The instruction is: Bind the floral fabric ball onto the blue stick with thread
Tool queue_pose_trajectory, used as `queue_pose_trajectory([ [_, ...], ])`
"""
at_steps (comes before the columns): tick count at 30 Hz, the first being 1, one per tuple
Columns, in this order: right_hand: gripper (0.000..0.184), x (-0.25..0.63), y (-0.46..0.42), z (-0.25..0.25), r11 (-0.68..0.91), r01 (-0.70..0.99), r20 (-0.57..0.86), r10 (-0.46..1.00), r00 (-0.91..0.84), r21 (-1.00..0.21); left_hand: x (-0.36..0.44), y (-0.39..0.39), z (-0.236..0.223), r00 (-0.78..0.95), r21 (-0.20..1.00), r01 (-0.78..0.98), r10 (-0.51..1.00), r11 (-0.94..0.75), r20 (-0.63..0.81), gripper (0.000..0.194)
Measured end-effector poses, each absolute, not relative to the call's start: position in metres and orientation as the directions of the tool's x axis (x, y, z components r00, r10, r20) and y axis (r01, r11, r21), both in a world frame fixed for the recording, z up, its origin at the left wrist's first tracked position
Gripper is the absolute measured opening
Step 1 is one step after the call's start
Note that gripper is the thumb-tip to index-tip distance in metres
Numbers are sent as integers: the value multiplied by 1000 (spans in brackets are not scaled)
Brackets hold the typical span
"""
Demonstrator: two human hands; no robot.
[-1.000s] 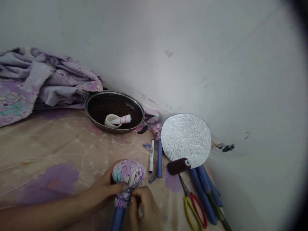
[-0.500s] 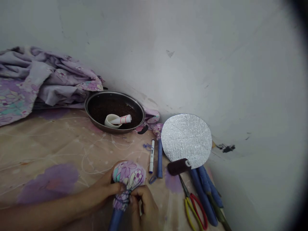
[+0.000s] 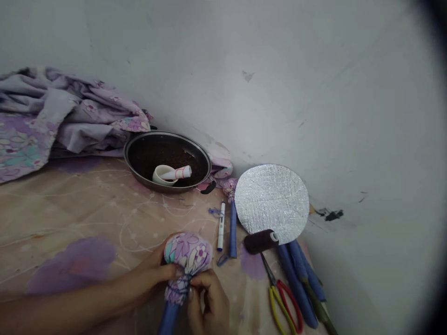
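The left hand (image 3: 148,274) and right hand (image 3: 209,302) grip the floral cloth bundle (image 3: 187,255) beside the white marker (image 3: 220,227); any slackening could loosen the dark thread (image 3: 179,289).

We see soft, matt floral cloth on the bundle (image 3: 187,253), a glossy dark metal pan (image 3: 164,187), a rough, crinkled silver foil disc (image 3: 271,204), and scissors (image 3: 271,275) with shiny metal blades and smooth plastic handles.

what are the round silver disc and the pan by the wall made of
The round disc looks like foil-faced padding: shiny, crinkled silver with a quilted grid, though the core is hidden. The pan looks like metal, with a bright polished rim and dark, possibly non-stick, inside.
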State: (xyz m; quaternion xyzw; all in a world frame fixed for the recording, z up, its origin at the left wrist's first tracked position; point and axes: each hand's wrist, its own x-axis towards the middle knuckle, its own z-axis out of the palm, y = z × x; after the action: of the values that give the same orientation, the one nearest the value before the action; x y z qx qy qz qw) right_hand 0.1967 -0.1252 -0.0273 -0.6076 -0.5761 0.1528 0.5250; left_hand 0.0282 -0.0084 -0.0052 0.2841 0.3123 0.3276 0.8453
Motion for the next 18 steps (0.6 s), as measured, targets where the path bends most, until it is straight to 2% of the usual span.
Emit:
queue_pose_trajectory([
  [4,27,196,-125,-27,224,512,422,852,311,-829,28,-8,5,625,695,-350,709,628,-326,43],
  [6,24,195,-125,-26,236,494,422,852,309,-837,29,-7,6,630,676,-353,698,647,-339,35],
  [11,23,191,-124,-22,234,487,425,843,329,-841,29,-7,5,686,645,-311,635,698,-355,37],
  [18,29,186,-122,-17,199,459,401,825,399,-866,34,-12,-14,658,682,-368,695,632,-290,50],
])
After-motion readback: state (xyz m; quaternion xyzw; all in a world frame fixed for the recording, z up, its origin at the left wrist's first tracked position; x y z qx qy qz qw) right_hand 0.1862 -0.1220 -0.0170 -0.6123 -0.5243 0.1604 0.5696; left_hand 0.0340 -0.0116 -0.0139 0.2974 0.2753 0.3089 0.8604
